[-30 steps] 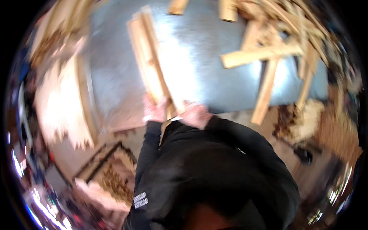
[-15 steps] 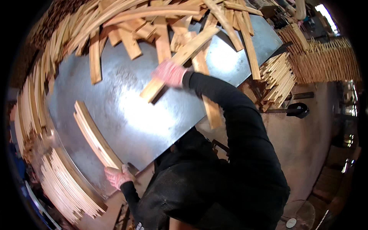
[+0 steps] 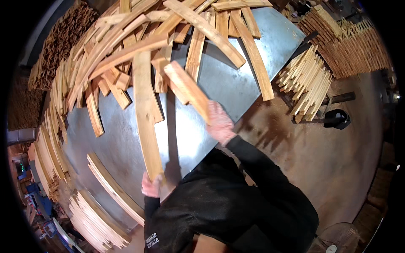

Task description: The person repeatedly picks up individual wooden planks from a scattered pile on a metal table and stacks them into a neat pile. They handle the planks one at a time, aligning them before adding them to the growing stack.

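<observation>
My left hand [image 3: 152, 184], in a pink-and-white glove, is closed around the near end of a long wooden plank [image 3: 146, 114]. The plank is raised at a slant, and its far end reaches the heap. My right hand [image 3: 220, 122], gloved alike, grips the near end of a shorter wooden plank [image 3: 187, 88] to the right of it. Beneath both lies a shiny metal tabletop [image 3: 114, 130]. Left of my left hand, a small stack of curved planks [image 3: 114, 187] rests along the tabletop's near left side.
A loose heap of planks [image 3: 126, 42] covers the table's far side. Neatly stacked strips [image 3: 95, 221] stand beyond its left edge. Off the right edge are a bundle of strips [image 3: 308, 82] and a larger stack [image 3: 350, 50]. A fan [image 3: 335, 242] stands at the lower right.
My left hand has left the small stack and now holds a long plank. My right hand has moved right and nearer, now gripping a shorter plank. The view has shifted.
</observation>
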Demonstrator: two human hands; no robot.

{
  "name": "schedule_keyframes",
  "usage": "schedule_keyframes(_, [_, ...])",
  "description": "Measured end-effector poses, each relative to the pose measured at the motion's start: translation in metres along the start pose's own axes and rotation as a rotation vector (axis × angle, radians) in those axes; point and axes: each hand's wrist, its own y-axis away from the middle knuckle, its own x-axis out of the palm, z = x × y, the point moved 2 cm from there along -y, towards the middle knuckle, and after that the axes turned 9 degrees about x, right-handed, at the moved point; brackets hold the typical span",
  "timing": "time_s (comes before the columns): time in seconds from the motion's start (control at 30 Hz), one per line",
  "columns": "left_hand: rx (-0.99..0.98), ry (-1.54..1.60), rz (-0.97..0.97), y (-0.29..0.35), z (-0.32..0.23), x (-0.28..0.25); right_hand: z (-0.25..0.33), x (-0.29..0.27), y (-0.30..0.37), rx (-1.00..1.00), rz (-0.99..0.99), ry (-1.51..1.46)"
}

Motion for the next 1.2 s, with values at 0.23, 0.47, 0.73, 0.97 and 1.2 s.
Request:
schedule_keyframes(0.23, [0.021, -0.268, -0.450, 0.044, 0.002, 0.003, -0.130, -0.155, -0.102, 0.419, -0.466, 0.080])
schedule_keyframes(0.47, [-0.116, -0.138, -0.682, 0.066, 0.049, -0.022, -0.157, -0.129, -0.169, 0.466, -0.198, -0.283])
schedule_keyframes(0.73, [-0.473, -0.722, -0.856, 0.118, 0.127, -0.068, 0.011, -0.125, -0.079, 0.093, -0.263, -0.519])
schedule_keyframes(0.97, [-0.620, -0.774, -0.719, 0.140, 0.131, -0.089, 0.162, -0.028, -0.019, -0.573, -0.221, -0.152])
schedule_keyframes(1.2, [-0.312, -0.811, -0.651, 0.145, 0.140, -0.109, 0.341, 0.156, 0.116, -0.730, 0.677, -0.013])
